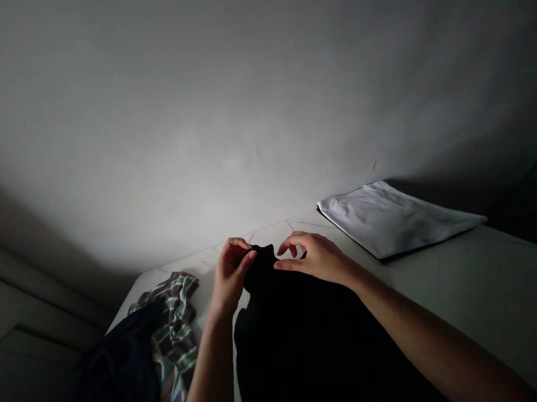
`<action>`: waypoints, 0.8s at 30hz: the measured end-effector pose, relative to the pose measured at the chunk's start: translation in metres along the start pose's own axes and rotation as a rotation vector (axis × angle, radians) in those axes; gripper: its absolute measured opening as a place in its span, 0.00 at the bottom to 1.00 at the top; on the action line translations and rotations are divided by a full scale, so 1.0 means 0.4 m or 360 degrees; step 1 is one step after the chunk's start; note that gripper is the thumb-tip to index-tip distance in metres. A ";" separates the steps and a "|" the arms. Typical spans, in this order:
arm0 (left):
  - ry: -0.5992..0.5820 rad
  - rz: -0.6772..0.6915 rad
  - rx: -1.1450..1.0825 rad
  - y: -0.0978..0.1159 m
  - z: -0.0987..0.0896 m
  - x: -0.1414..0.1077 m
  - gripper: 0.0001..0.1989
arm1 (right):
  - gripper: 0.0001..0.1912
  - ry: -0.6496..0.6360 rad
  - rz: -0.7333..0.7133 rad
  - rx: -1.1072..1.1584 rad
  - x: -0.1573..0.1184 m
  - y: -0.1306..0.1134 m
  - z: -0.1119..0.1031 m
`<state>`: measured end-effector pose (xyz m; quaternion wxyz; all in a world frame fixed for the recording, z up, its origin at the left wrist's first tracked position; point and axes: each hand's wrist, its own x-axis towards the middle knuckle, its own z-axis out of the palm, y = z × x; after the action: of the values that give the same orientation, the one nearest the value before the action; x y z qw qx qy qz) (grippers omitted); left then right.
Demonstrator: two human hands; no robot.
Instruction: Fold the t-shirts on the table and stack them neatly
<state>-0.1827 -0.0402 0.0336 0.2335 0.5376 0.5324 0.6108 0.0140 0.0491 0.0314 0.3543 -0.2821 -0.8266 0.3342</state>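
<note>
A black piece of clothing (302, 337) spreads over the table in front of me, too dark to show its exact kind. At its narrow far end, my left hand (234, 266) is closed, pinching the edge between thumb and fingers. Close by on the right, my right hand (305, 256) curves over the same fabric. A gap shows between its thumb and forefinger, and the thumb tip lies at the cloth's edge; whether it touches I cannot tell.
On the left lie a crumpled plaid cloth (178, 325) and a dark blue cloth (119, 365). Folded white fabric (386, 219) with a dark layer beneath lies at the back right of the pale table (493, 279). A plain wall (227, 107) rises behind.
</note>
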 end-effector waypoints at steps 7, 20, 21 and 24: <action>-0.0089 0.0098 -0.0005 0.043 0.044 -0.054 0.13 | 0.20 -0.0101 0.0490 0.1049 -0.020 -0.037 0.039; 0.0001 0.0297 0.0504 0.088 0.026 -0.065 0.06 | 0.26 0.0206 0.0338 0.1145 -0.043 -0.082 0.036; 0.0008 0.0321 0.0505 0.091 0.027 -0.067 0.06 | 0.25 0.0203 0.0329 0.1137 -0.045 -0.084 0.037; -0.0063 0.0301 0.0328 0.095 0.030 -0.072 0.07 | 0.21 0.0153 0.0294 0.1118 -0.048 -0.086 0.034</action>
<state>-0.1518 -0.0724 0.0541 0.1289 0.6185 0.5345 0.5615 0.0067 0.0096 0.0425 0.4365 -0.2319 -0.6148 0.6145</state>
